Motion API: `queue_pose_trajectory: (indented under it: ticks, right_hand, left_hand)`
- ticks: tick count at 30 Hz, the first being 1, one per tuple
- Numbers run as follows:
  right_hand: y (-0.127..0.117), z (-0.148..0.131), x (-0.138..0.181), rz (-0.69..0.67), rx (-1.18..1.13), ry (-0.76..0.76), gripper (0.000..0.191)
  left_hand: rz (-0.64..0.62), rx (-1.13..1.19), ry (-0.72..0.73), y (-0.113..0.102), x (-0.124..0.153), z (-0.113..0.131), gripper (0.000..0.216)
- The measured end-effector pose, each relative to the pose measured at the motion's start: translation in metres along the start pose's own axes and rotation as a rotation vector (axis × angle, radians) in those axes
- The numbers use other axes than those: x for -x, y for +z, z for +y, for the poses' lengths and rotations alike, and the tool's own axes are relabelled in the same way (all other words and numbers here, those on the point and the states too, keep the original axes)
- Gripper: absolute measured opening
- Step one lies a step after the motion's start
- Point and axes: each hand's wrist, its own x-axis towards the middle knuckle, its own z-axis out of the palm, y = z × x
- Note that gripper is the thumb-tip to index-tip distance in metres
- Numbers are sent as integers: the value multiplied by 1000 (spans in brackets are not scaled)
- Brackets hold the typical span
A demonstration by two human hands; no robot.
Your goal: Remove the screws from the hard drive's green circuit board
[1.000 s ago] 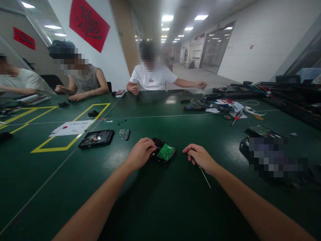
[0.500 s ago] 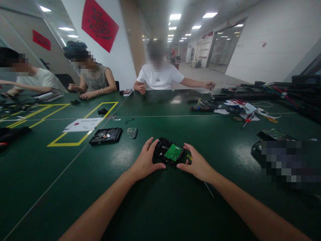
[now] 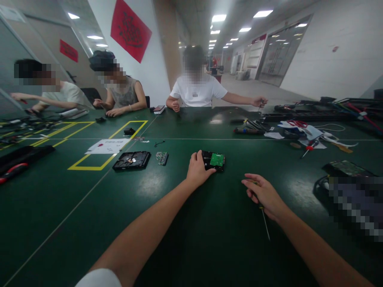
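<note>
A hard drive (image 3: 217, 160), black with a green circuit board on its upper face, rests on the green table in front of me. My left hand (image 3: 197, 170) grips its left side, fingers at the far edge and thumb along the near edge. To the right and nearer me, my right hand (image 3: 265, 193) is closed around a screwdriver (image 3: 265, 224). The thin shaft points down toward me, and the hand mostly covers the handle. Left of the drive lie a small loose circuit board (image 3: 162, 158) and a black drive casing (image 3: 131, 161).
A white paper (image 3: 107, 146) lies by yellow tape outlines. Pliers (image 3: 13, 172) are at far left. Cables, tools and a red-handled screwdriver (image 3: 308, 148) are at right, near a board (image 3: 347, 169). One person (image 3: 196, 89) sits opposite and two more sit at left.
The left hand has moved the hard drive farther away. My right hand has left the drive and shifted right, with the screwdriver in it. The view has turned slightly left.
</note>
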Motion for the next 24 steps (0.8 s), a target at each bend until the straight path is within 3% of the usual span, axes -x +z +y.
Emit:
queue_pose_trajectory:
  ticks: [5, 9, 13, 19, 21, 24]
  right_hand:
    - [-1, 8, -2, -18, 44, -18, 53]
    - [-2, 8, -3, -34, 38, -7, 52]
    - [-3, 5, -1, -49, 47, 7, 51]
    - [-1, 2, 1, -49, 118, 20, 46]
    - [-1, 4, -1, -46, 132, 5, 45]
    - [-3, 8, -3, -59, 153, -5, 46]
  left_hand:
    - [16, -28, -27, 22, -46, 17, 100]
    - [14, -71, -13, 18, -56, 11, 96]
    - [49, -186, -26, -18, -39, -25, 79]
    - [125, -345, -168, -85, 7, -84, 61]
    - [106, -365, -158, -91, 20, -87, 56]
    - [51, -374, -101, -79, 39, -76, 55]
